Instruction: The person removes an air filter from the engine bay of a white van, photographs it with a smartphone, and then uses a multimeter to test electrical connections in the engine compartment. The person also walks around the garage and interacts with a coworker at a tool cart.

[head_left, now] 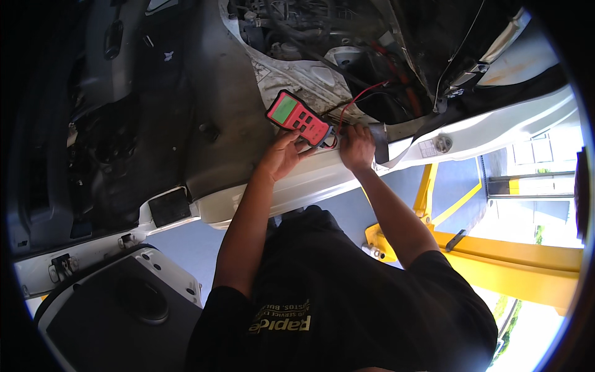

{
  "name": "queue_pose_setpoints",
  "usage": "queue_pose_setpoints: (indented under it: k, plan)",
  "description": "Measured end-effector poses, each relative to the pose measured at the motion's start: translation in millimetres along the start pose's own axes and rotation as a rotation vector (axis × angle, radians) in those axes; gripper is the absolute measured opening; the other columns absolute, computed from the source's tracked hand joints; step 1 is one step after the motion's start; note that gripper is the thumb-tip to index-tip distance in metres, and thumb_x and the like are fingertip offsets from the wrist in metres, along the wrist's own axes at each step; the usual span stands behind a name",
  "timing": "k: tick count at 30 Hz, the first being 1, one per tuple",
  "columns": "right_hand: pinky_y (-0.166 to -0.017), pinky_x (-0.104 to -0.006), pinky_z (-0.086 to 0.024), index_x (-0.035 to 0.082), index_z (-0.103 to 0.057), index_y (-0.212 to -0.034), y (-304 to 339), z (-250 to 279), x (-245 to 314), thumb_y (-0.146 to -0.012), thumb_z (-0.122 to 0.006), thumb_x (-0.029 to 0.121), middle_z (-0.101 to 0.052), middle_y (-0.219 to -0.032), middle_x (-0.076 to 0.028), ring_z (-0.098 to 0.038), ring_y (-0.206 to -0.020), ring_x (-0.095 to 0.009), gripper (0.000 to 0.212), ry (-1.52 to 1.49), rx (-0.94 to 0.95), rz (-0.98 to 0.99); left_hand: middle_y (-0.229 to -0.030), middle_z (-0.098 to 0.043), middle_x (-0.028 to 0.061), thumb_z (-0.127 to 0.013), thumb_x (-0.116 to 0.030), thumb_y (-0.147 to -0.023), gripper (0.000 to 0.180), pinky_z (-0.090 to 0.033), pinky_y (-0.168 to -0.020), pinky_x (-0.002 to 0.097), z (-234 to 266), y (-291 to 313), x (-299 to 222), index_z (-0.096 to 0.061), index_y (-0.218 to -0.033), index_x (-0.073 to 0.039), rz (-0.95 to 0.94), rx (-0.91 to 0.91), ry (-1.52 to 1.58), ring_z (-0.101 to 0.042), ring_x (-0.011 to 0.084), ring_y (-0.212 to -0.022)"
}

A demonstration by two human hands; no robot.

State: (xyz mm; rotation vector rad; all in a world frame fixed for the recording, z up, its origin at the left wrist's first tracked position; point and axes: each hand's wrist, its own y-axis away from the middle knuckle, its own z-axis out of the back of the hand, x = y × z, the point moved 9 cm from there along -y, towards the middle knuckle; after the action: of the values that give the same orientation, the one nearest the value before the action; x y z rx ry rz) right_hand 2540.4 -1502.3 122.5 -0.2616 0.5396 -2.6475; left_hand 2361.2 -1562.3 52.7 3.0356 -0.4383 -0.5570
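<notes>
A red and black handheld battery tester (pixel 312 126) with a lit green screen and dark buttons is held in my left hand (pixel 282 155), the thumb over its face. From its lower end come red and black leads. The red test lead (pixel 358 97) arches into the dark opening under the lifted seat area. Just right of the tester, my right hand (pixel 357 149) is closed at the edge of the white body panel, beside the leads. What its curled fingers grip, if anything, is hidden. A dark flap (pixel 379 142) lies right beside it.
An open engine bay (pixel 291 28) with hoses lies beyond the tester. The black cabin floor (pixel 217 124) spreads to the left, above an open vehicle door (pixel 118 310). A yellow lift arm (pixel 508 260) stands at the right, beyond the white sill (pixel 273 197).
</notes>
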Motion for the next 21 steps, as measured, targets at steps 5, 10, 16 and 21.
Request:
queue_pose_setpoints:
  k: [5,10,16,21]
  plan:
    - [-0.087,-0.0491,-0.050,0.014,-0.067,-0.095,0.0,0.0,-1.2,-0.081,-0.063,0.013,-0.061,-0.098,-0.010,-0.060,-0.100,-0.034,0.014,-0.005,0.016,-0.020,-0.137,-0.061,0.0074,-0.068,-0.024,-0.100,0.035,-0.042,-0.116,0.0548,-1.0,1.4,0.5,-0.057,-0.131,-0.014,0.004,-0.003,-0.012,-0.057,0.0254,-0.131]
    - [-0.087,-0.0484,-0.050,0.014,-0.067,-0.095,-0.3,1.9,-0.4,-0.081,-0.062,0.013,-0.061,-0.099,-0.010,-0.060,-0.101,-0.033,0.015,-0.022,-0.010,-0.010,-0.135,-0.062,0.0072,-0.067,-0.025,-0.100,0.033,-0.042,-0.115,0.0547,2.3,1.3,1.4,-0.057,-0.129,-0.013,0.005,-0.030,-0.032,-0.058,0.0247,-0.130]
    - [-0.087,-0.0481,-0.050,0.014,-0.068,-0.094,-0.4,4.5,-1.5,-0.081,-0.062,0.014,-0.061,-0.101,-0.010,-0.060,-0.102,-0.033,0.014,-0.007,0.000,-0.028,-0.133,-0.064,0.0071,-0.066,-0.025,-0.101,0.031,-0.043,-0.115,0.0541,6.3,-0.6,3.1,-0.058,-0.129,-0.013,0.010,-0.025,-0.032,-0.058,0.0233,-0.129]
    - [-0.087,-0.0486,-0.050,0.013,-0.066,-0.096,-0.4,5.1,1.7,-0.082,-0.062,0.014,-0.060,-0.101,-0.010,-0.060,-0.102,-0.033,0.014,0.000,0.008,-0.020,-0.134,-0.063,0.0063,-0.066,-0.024,-0.100,0.033,-0.042,-0.114,0.0531,4.0,-0.1,1.7,-0.057,-0.131,-0.014,0.006,-0.009,-0.021,-0.058,0.0232,-0.128]
